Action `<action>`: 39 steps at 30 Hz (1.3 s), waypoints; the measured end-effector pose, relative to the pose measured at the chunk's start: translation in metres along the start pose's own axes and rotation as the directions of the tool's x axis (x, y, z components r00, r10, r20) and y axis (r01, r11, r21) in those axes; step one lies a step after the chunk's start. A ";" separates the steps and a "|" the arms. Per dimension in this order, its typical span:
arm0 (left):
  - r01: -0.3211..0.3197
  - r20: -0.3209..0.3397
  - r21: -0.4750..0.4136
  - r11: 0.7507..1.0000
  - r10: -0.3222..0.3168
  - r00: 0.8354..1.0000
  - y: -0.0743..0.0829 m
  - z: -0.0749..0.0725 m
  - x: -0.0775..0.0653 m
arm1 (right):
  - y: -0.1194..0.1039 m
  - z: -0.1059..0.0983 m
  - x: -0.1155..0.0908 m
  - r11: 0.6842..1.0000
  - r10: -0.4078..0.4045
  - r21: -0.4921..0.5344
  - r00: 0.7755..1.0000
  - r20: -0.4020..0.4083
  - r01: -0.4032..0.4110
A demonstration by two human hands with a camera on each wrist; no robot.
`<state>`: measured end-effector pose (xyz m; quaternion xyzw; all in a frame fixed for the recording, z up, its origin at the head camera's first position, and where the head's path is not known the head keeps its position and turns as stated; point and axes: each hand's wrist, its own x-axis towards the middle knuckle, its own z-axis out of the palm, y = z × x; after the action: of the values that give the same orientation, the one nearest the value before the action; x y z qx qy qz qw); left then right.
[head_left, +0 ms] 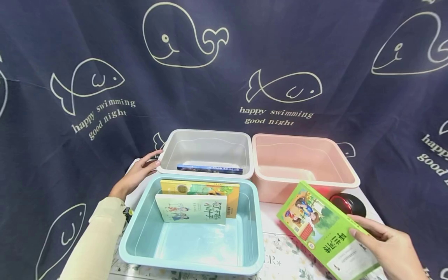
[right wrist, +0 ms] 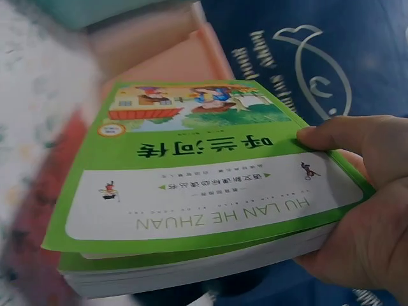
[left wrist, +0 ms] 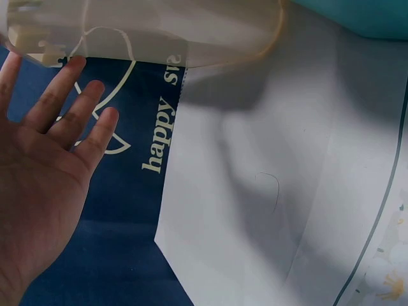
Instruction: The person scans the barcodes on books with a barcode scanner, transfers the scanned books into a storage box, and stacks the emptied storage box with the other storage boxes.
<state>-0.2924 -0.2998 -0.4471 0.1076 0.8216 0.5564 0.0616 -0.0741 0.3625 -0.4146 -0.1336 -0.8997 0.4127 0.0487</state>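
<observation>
A green book [head_left: 323,227] is held tilted over the worktop [head_left: 273,216], towards its right edge, its far corner seen against the near rim of a pink bin [head_left: 280,155]. The book is pinched in the right hand [head_left: 390,243], thumb laid on the cover and fingers tucked beneath. Since the cover gapes a little from the pages along one edge, the book is probably best handled with the whole thickness kept squeezed, the wrist turned smoothly and the low corner kept clear of any rim; if pinched loosely, the cover could be left flapping. A black round object [head_left: 348,205] by the worktop's right edge should also be avoided. By the worktop's left edge, the left hand [head_left: 138,175] is spread, fingers apart, with nothing gripped; its fingertips are set at the left rim of a gray bin [head_left: 206,149], though whether contact is made cannot be told for certain. The hands are kept well apart, with a light blue bin [head_left: 203,249] placed between them.
</observation>
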 end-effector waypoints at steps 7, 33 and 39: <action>0.016 0.005 -0.009 1.000 -0.016 1.000 0.003 0.000 0.001 | 0.023 0.011 0.000 0.984 0.156 -0.084 0.988 0.000 -0.156; 0.021 -0.005 -0.002 1.000 -0.022 1.000 -0.001 0.000 0.002 | 0.033 0.001 -0.001 0.988 0.065 -0.136 0.997 -0.052 -0.072; 0.017 -0.007 -0.007 1.000 -0.017 1.000 -0.001 -0.001 0.001 | -0.008 -0.016 0.000 0.997 -0.075 0.015 0.997 0.003 0.075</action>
<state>-0.2941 -0.3002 -0.4477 0.0985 0.8208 0.5590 0.0639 -0.0720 0.3691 -0.3980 -0.0984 -0.9011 0.4176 0.0635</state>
